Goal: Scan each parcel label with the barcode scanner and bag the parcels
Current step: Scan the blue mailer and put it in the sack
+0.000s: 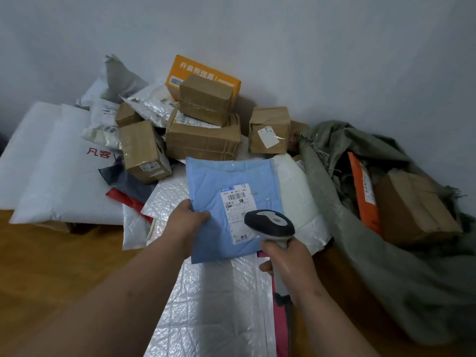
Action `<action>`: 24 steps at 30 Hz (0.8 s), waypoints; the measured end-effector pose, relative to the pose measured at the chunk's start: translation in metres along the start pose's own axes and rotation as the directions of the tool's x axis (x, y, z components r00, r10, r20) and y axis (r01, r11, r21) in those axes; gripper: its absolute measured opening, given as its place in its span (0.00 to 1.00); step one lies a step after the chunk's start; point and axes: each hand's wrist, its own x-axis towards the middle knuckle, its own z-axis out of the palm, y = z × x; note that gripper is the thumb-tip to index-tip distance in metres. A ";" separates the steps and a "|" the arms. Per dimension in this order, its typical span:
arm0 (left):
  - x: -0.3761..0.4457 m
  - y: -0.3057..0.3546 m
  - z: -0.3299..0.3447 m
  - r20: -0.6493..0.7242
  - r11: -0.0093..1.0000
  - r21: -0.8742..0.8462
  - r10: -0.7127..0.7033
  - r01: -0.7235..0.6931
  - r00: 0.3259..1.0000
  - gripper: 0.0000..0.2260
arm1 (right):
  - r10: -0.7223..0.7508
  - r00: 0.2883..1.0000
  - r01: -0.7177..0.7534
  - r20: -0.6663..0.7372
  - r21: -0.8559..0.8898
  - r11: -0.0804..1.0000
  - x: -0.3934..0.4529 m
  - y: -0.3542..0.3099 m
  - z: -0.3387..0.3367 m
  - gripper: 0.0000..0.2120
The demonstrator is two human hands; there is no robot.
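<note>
At lower centre the right hand [286,261] is wrapped round the scanner [271,224] handle, its head over the label [238,210]. Just left, the left hand [186,220] pinches the blue mailer [219,176] by its left edge, label up. Beneath lie white bubble mailers [213,305]. At right a green sack [373,253] holds parcels. Further back, brown boxes [203,140] and an orange box [201,70] pile against the wall [309,47].

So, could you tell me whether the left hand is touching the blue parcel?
Touching. The head view shows the left hand gripping the left edge of the blue parcel, thumb lying on top of it.
</note>
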 end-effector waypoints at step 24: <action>-0.050 0.028 -0.043 0.135 0.978 0.000 0.208 -0.210 0.969 0.11 | -0.154 0.986 0.143 -0.068 -0.149 0.978 -0.089 -0.017 -0.006 0.03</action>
